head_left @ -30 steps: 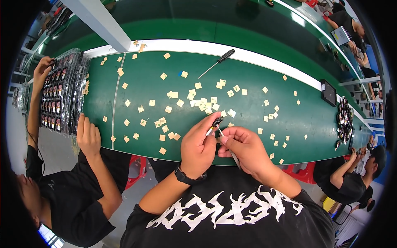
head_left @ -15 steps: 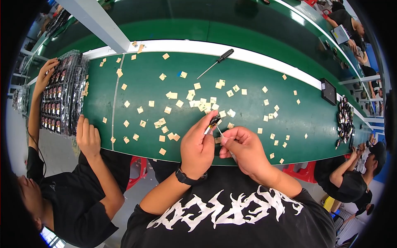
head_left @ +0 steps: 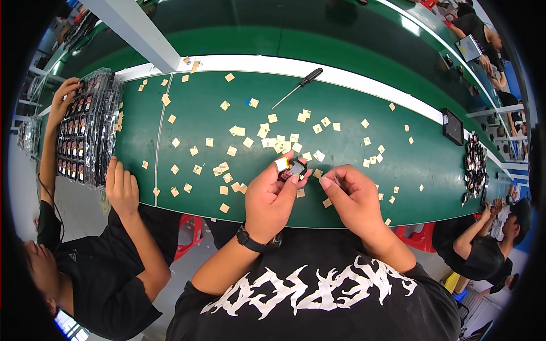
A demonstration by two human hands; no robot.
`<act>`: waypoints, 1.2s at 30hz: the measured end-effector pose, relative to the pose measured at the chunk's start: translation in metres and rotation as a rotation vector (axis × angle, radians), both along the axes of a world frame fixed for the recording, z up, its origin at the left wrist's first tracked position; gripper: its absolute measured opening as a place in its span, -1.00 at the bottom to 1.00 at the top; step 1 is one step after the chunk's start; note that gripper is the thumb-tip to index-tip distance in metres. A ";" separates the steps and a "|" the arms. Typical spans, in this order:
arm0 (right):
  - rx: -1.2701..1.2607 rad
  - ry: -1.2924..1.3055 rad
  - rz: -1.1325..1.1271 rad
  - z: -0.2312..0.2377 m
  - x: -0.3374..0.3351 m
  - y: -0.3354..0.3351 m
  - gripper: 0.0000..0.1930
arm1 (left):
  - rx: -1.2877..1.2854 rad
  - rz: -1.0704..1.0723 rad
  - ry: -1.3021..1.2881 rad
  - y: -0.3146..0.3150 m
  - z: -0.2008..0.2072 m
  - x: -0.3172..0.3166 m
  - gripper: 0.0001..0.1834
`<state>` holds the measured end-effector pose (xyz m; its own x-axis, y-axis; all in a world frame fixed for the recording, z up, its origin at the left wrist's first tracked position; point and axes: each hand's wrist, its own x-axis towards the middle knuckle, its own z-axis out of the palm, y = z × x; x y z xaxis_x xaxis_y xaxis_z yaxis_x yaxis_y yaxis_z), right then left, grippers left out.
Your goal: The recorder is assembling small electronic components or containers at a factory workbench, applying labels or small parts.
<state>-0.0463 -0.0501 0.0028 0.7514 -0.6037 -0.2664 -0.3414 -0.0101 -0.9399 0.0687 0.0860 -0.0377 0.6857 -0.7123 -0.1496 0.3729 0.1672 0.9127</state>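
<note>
In my left hand (head_left: 272, 196) is a small black electronic module (head_left: 296, 167) with a silver-white battery (head_left: 282, 163) edged in yellow at its side. The thumb presses on the module, and the fingers wrap behind it. A short gap to the right separates it from my right hand (head_left: 354, 199), whose thumb and index finger are pinched together. Whatever lies in that pinch is too small and hidden to make out. Beyond both hands, small pale adhesive squares (head_left: 278, 142) lie scattered over the green work table (head_left: 199, 119).
A black-handled screwdriver (head_left: 301, 85) lies near the white rail. At left, a co-worker's hands (head_left: 122, 187) are by stacked clear trays (head_left: 85, 131) of small parts. A black box (head_left: 453, 126) and a heap of black parts (head_left: 475, 165) sit at right.
My left hand has turned the module so its broad face shows. My right hand has drawn away to the right; the thin pale tool seen in it no longer shows clearly.
</note>
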 end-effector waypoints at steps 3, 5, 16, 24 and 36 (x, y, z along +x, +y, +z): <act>-0.097 -0.007 0.074 0.005 0.007 -0.006 -0.88 | 0.014 -0.043 -0.008 0.001 0.000 0.000 -0.57; -0.131 -0.011 0.105 0.006 0.010 -0.009 -0.88 | 0.017 -0.056 -0.002 0.001 0.000 -0.001 -0.58; -0.536 -0.129 0.462 0.013 0.041 -0.019 -0.73 | 0.160 -0.193 -0.179 0.002 -0.009 0.008 -0.64; -0.161 -0.021 0.310 0.004 0.023 -0.026 -0.87 | 0.015 -0.149 0.022 0.001 0.001 0.009 -0.57; -0.163 0.047 0.214 0.005 0.017 -0.010 -0.89 | 0.034 -0.078 -0.012 -0.002 0.000 0.004 -0.64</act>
